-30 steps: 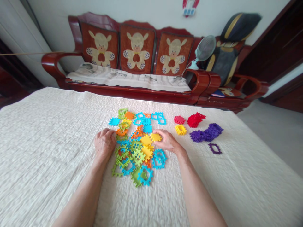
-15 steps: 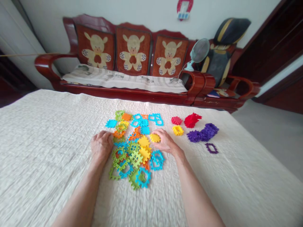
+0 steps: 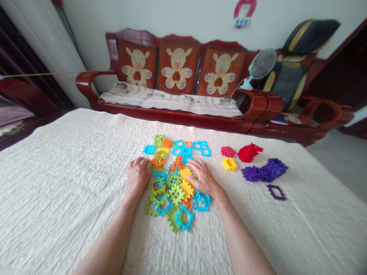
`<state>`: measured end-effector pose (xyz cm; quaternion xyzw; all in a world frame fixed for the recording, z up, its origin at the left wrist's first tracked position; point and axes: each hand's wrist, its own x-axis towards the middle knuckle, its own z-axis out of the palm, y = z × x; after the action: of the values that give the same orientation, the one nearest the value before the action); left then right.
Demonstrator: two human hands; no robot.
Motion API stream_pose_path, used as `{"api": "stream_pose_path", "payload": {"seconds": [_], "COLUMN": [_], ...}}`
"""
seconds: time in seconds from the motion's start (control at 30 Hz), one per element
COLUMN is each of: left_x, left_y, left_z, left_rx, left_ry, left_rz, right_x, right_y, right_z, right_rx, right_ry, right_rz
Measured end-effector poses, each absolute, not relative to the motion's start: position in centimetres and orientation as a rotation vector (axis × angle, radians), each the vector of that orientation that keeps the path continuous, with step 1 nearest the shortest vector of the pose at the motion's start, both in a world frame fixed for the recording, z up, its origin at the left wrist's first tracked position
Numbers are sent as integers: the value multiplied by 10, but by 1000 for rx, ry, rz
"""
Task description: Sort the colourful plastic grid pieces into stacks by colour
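A loose pile of interlocking plastic building pieces in green, blue, orange and yellow lies between my two hands. At its left edge my left hand (image 3: 138, 173) rests with curled fingers beside an orange piece (image 3: 157, 163); its fingertips are hidden. My right hand (image 3: 203, 176) lies over the right side with fingers stretched and thumb apart. The thumb is close to a yellow piece (image 3: 187, 190), and the fingers reach toward a blue one. What lies beneath the palm is hidden. Nearer to me are a green lattice piece (image 3: 177, 194) and a blue frame piece (image 3: 185, 218).
To the right sit red pieces (image 3: 250, 152), a pink-red stack (image 3: 228, 151), a yellow stack (image 3: 229, 164) and purple stacks (image 3: 269, 170). One purple frame (image 3: 276, 192) lies apart. Beyond the quilted white cover (image 3: 86, 152) stand a wooden sofa (image 3: 183, 119) and a small fan (image 3: 262, 63).
My right hand held a yellow piece at the pile's right side; its fingers now spread over the pile, and that piece is out of sight. The view has turned left.
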<state>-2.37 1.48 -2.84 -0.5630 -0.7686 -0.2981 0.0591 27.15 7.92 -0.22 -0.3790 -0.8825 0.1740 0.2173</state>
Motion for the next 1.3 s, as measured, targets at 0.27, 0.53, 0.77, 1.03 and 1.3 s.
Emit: {"api": "stream_pose_path", "payload": {"seconds": [0.27, 0.53, 0.77, 1.03, 1.3], "left_x": [-17, -14, -18, -18, -20], "left_y": [25, 21, 24, 27, 24], "left_z": [-28, -19, -19, -24, -18], "left_rx": [-1941, -2294, -2343, -2048, -2157], "left_ry": [-2167, -2126, -1996, -2135, -2138], "left_rz": [-1060, -976, -1258, -1471, -1527], "right_x": [271, 272, 275, 275, 263], "right_y": [80, 82, 85, 93, 74], "right_z": [-3, -7, -9, -10, 0], "right_rx": [-1031, -1003, -986, -1012, -973], "right_ry": [-2406, -2368, -2352, -2225, -2482], "right_rz": [512, 522, 494, 424, 549]}}
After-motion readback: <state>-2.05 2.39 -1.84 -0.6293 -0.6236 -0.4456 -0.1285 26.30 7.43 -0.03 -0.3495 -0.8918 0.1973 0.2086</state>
